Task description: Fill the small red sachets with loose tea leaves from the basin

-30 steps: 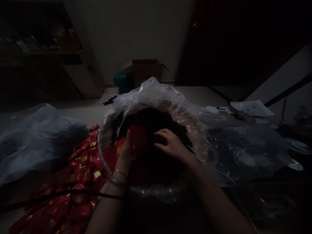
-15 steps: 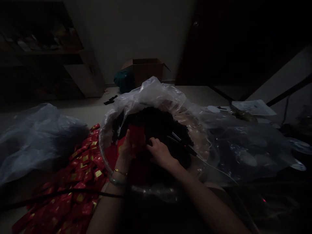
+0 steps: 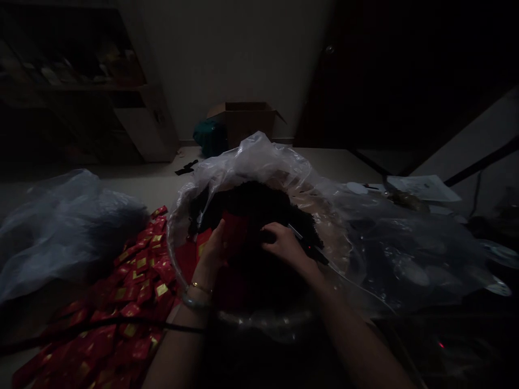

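Observation:
My left hand (image 3: 213, 246) is closed round a red packet (image 3: 235, 229) with its thumb upright along the near side. My right hand (image 3: 281, 243) hovers to the right of the packet, apart from it, with fingers curled over dark loose leaf-like material (image 3: 255, 197). Whether anything sits in those fingers is too dark to see. The material is heaped in a round basin lined with clear plastic (image 3: 259, 151). Beside my right hand, a black corded tool (image 3: 318, 254) with two slim arms and a small red light rests on the heap.
Many small red packets with gold labels (image 3: 140, 265) lie piled left of the basin. A clear plastic bag (image 3: 68, 227) stands further left, and plastic sheeting (image 3: 405, 248) spreads to the right. A cardboard box (image 3: 251, 121) and a teal bundle (image 3: 211, 138) stand by the wall.
My right hand has moved to the right, away from the red packet and closer to the corded tool. My left hand keeps the packet, shifted slightly right.

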Available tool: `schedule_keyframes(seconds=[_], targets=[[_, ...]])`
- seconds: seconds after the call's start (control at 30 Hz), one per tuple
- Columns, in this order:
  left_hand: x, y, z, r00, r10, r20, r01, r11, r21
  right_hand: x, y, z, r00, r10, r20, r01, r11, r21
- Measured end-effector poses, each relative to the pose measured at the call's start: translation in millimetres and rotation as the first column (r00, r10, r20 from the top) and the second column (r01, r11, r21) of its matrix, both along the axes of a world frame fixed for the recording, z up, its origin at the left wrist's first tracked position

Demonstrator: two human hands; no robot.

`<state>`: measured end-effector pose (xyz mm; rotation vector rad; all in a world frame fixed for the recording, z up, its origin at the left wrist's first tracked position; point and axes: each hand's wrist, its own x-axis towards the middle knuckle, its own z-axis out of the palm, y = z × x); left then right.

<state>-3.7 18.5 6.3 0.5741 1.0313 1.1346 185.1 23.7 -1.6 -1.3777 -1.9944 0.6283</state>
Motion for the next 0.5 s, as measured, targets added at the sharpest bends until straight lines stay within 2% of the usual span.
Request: schedule_keyframes(seconds=[0.1, 0.2, 0.33, 0.5], targets=[[2.0, 2.2, -4.3, 0.999, -0.008, -0.040, 0.010, 0.998, 0.060, 11.8, 2.9, 6.3, 0.986, -0.053, -0.156, 0.057, 0.998, 0.023], [4.4, 2.3, -4.5, 0.977, -0.089, -0.192, 0.109, 0.990, 0.093, 17.2, 0.4, 15.6, 0.963, -0.096, -0.250, 0.111, 0.993, 0.044], [8.4, -2.1, 0.8, 0.931, -0.197, -0.308, 0.253, 0.955, 0.153, 18.6, -5.2, 26.9, 0.952, -0.097, -0.292, 0.136, 0.984, 0.117], [11.9, -5.6, 6.1, 0.916, -0.218, -0.336, 0.284, 0.946, 0.158, 17.5, -11.0, 36.3, 0.962, -0.049, -0.270, 0.111, 0.970, 0.217]])
